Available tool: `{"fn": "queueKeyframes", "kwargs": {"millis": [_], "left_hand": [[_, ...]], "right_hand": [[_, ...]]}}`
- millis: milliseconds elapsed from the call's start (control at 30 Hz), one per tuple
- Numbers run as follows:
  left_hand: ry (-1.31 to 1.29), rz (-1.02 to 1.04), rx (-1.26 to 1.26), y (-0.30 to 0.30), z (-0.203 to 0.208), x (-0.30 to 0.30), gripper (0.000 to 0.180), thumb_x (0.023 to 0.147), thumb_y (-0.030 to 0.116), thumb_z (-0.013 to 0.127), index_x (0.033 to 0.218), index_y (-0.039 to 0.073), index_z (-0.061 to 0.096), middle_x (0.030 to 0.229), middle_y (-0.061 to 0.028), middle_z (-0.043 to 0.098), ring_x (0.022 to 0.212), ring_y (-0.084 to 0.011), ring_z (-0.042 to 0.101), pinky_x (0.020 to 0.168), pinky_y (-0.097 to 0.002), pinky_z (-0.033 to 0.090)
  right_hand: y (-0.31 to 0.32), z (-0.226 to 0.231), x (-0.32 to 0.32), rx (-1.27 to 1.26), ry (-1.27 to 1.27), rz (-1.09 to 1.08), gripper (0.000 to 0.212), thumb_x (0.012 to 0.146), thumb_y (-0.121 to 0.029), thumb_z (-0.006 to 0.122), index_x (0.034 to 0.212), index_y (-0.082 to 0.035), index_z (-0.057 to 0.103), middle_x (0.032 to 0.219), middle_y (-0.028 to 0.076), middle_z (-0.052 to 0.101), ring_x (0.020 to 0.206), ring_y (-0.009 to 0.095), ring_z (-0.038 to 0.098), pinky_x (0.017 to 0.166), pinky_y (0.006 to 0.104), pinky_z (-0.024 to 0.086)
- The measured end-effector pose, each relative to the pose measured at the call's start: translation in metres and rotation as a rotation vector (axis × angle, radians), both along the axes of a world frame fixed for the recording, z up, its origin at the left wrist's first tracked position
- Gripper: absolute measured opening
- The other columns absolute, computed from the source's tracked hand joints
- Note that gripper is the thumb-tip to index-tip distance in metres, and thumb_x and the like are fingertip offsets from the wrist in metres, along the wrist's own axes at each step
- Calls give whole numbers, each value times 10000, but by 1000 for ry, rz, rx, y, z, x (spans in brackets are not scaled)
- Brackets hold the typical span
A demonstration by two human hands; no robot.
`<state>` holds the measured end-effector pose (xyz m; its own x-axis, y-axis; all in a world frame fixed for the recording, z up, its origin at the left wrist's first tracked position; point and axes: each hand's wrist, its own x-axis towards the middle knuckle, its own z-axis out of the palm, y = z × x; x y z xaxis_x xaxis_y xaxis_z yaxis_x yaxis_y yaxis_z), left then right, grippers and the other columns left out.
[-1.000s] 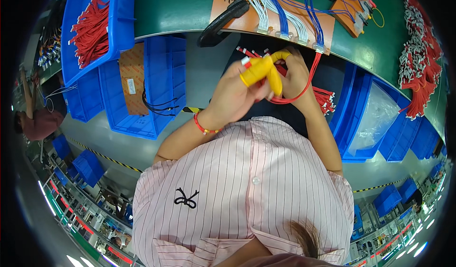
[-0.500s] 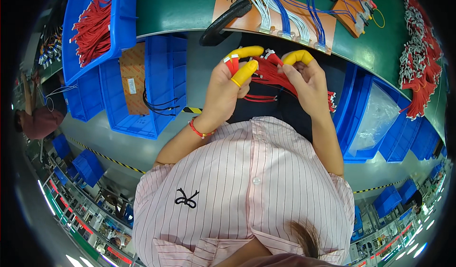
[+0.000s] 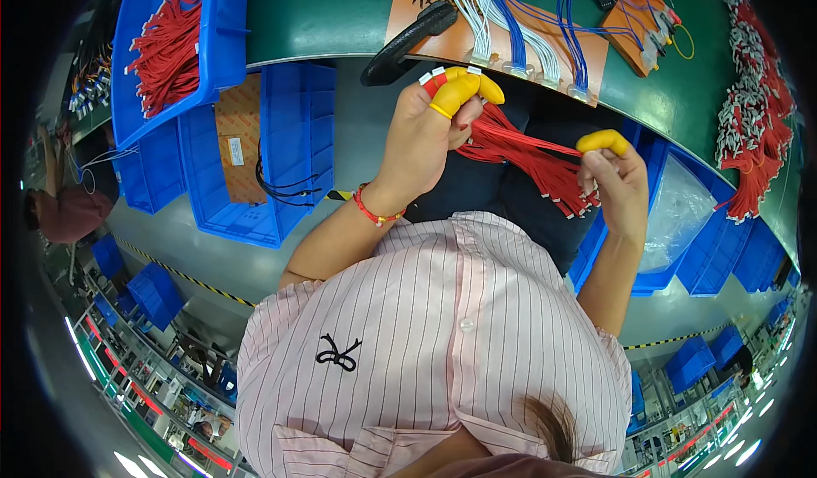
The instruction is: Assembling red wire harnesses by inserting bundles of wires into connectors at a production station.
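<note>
Two hands, one red bundle, and not a ton of elbow room

So the pink striped shirt fills the lower middle of the frame, and the green table runs across the top, its near edge curving down toward the right. The working gap is between those, over a dark lap. Left of center there's an open blue bin, with a strip of gray floor separating it from the left hand, so that side is roomier. Right side's tighter: the right forearm overlaps another blue bin with a clear plastic bag in it. Can't tell the actual depth there. Same for the table edge just above the left fingers.

Both forearms angle up and inward from the shirt. The left hand is at upper center, fingers curled closed around red wires. The right hand is lower and to the right, thumb and forefinger in a narrow pinch on a few strands stretched across from the left. The rest of the bundle slants down-right between the hands, over the lap.

Small stuff: yellow finger covers on both hands, a red bracelet on the left wrist, and white connectors poking out above the left fingers.
</note>
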<state>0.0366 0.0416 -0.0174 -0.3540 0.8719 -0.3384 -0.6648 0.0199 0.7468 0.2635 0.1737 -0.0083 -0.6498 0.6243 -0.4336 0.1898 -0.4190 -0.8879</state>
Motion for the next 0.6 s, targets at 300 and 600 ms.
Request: {"fn": "queueKeyframes", "kwargs": {"millis": [300, 600], "left_hand": [[141, 67, -20, 5, 1, 3, 239, 999, 175, 487, 1013, -22, 621, 646, 30, 441, 497, -7, 258, 448, -193, 190], [30, 70, 2, 6, 6, 4, 244, 1000, 150, 468, 1060, -41, 609, 685, 1, 494, 484, -6, 245, 428, -189, 182]], "right_hand": [[-18, -14, -21, -236, 497, -55, 179, 888, -41, 616, 1049, 36, 627, 1026, 134, 598, 758, 150, 600, 693, 300, 508], [-26, -1, -53, 120, 170, -302, 220, 942, -147, 611, 1028, 48, 669, 787, 88, 657, 630, 82, 564, 680, 232, 470]]}}
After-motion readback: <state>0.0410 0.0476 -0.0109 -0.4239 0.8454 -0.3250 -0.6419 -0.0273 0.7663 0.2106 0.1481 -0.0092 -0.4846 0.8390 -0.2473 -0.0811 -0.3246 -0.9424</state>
